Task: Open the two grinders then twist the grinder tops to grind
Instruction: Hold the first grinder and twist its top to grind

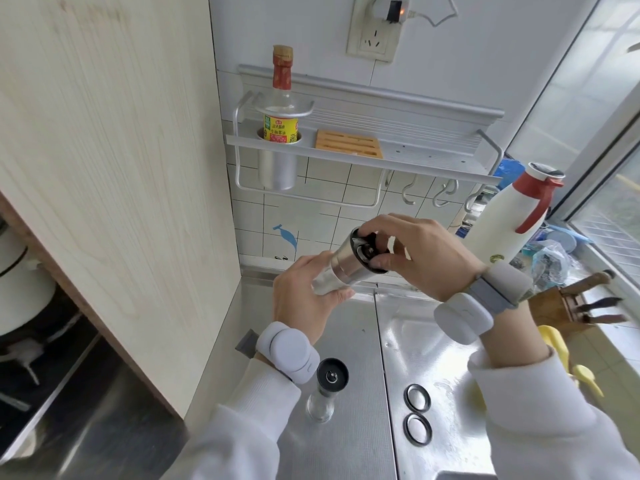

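Grinder tilted, held by left hand and right hand.

White tiled wall, pale wood panel, steel counter, bright window at right.

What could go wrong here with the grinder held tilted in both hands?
1. The held grinder is tilted in mid-air, so grounds may scatter on the steel counter.
2. The left hand grips its smooth clear end; twisting could slip.
3. The left sleeve is close beside the standing grinder and could topple it.
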### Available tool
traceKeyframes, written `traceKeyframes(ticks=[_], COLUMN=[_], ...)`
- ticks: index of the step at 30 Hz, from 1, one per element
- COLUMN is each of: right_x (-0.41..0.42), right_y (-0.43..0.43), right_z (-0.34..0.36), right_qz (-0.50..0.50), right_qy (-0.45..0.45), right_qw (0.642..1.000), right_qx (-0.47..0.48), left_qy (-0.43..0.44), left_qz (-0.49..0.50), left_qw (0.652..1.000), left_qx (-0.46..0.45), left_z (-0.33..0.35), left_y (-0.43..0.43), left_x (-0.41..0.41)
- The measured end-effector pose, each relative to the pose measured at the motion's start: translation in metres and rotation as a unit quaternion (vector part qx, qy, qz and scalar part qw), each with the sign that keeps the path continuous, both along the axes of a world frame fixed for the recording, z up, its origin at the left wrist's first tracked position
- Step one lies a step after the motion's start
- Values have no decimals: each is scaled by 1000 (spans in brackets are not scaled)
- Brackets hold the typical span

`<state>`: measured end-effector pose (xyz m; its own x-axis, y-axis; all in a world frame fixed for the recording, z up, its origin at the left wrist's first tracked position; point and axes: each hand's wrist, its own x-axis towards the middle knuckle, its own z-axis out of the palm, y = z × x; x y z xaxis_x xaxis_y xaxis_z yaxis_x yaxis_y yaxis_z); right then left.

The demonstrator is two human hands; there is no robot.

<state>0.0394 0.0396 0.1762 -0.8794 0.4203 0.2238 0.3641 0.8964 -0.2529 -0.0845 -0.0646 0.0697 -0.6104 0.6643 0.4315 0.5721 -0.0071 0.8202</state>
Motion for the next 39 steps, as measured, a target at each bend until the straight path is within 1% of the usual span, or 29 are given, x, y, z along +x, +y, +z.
traceKeyframes(ticks=[4, 7, 10, 12, 14, 18, 21, 23, 26, 28, 31, 35, 39], right_x=[3, 4, 3, 4, 5, 4, 7, 6, 1, 1, 3, -1, 2], right_y=[2, 1, 1, 1, 1, 3, 1, 1, 1, -2, -4, -4, -5], right_z=[-1, -2, -2, -1, -1, -4, -3, -4, -6, -6, -4, -4, -2], right_qz=[-12, 12, -10, -14, 4, -28, 0, 11, -22, -18, 17, -12, 16], right_qy=[12, 23, 0, -3, 15, 9, 27, 34, 16, 14, 32, 18, 40], right_qw=[1000, 1000, 1000, 1000, 1000, 999, 1000, 999, 999, 999, 999, 1000, 999], right_qx=[3, -5, 15, 3, -5, 18, 5, 13, 38, 29, 2, 18, -1], left_qy=[-3, 4, 24, 16, 10, 11, 12, 14, 17, 20, 23, 31, 35], left_qz=[-5, -9, -8, -11, -13, -12, -11, -12, -16, -14, -10, -15, -9], left_qw=[1000, 1000, 1000, 1000, 1000, 1000, 1000, 1000, 1000, 1000, 1000, 999, 999], left_qx=[4, -2, -12, -8, -2, -8, -11, -10, -9, -6, -3, -13, -5], left_z=[1, 2, 0, 0, 1, 2, 3, 4, 3, 2, 2, 3, 2], left_y=[0, 0, 2, 2, 2, 2, 1, 1, 1, 1, 0, -1, -3], left_x=[2, 1, 0, 0, 1, 0, -1, -1, -1, -1, -1, -1, -1])
